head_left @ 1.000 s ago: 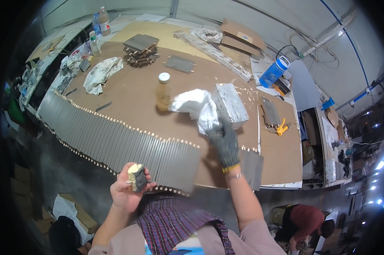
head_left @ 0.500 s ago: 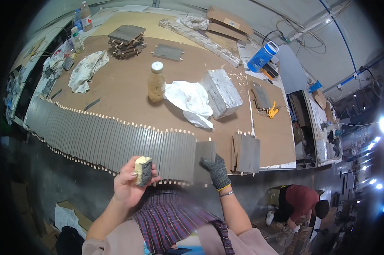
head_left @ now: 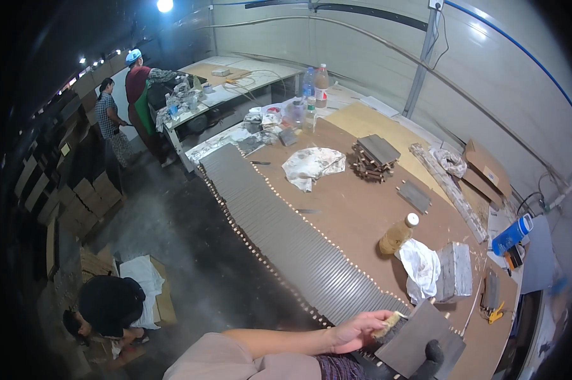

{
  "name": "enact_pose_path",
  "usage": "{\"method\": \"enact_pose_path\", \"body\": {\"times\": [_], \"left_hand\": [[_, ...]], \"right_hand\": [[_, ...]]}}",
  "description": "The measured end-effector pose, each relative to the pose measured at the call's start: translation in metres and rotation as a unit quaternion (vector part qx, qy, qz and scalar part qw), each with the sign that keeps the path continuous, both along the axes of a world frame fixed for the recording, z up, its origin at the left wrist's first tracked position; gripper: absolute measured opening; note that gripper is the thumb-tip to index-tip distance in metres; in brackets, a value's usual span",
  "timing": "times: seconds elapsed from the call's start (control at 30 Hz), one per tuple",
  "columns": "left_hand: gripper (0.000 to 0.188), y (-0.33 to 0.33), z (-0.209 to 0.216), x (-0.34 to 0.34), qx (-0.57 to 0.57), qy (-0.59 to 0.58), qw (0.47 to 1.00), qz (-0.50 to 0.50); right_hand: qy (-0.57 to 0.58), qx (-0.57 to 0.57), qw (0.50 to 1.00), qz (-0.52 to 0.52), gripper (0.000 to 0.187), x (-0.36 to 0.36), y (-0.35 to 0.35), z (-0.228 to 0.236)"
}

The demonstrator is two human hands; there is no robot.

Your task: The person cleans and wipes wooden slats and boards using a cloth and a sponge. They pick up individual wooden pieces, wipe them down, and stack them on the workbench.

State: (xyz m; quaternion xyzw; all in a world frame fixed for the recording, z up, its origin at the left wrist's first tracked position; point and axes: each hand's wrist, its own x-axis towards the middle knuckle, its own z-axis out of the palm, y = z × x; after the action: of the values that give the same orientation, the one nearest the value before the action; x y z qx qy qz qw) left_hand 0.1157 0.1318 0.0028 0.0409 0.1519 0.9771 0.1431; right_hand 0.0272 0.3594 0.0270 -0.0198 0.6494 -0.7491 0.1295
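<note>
My left hand (head_left: pixel 354 330) holds a small yellowish sponge block (head_left: pixel 387 324) and presses it against the edge of a dark grey flat panel (head_left: pixel 417 334). My right hand (head_left: pixel 429 358), in a dark glove, grips that panel from below at the bottom edge of the view. Both hands are at the near end of a brown worktable (head_left: pixel 355 209). A long row of grey slats (head_left: pixel 279 231) lies side by side along the table's edge, just beyond my left hand.
An amber bottle (head_left: pixel 397 235), a white cloth (head_left: pixel 422 269) and a stack of grey panels (head_left: pixel 456 269) lie nearby. Farther off are a wooden stack (head_left: pixel 374 158) and another cloth (head_left: pixel 312 166). A person crouches by boxes (head_left: pixel 105 307); two people stand at a far table (head_left: pixel 134 79).
My right hand has taken up a grey panel from the table edge and brought it to my left hand's sponge. The view has swung left, showing the floor and other people.
</note>
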Motion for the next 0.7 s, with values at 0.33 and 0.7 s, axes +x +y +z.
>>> {"method": "enact_pose_path", "body": {"times": [0.33, 0.7], "left_hand": [[0.071, -0.042, 0.016, -0.006, -0.061, -0.042, 0.988, 0.137], [0.046, -0.041, 0.056, -0.012, -0.634, 0.197, 0.699, 0.265]], "right_hand": [[-0.187, -0.384, 0.878, 0.215, 0.067, 0.001, -0.068, 0.035], [-0.177, -0.505, 0.833, 0.141, 0.078, -0.020, -0.063, 0.002]]}}
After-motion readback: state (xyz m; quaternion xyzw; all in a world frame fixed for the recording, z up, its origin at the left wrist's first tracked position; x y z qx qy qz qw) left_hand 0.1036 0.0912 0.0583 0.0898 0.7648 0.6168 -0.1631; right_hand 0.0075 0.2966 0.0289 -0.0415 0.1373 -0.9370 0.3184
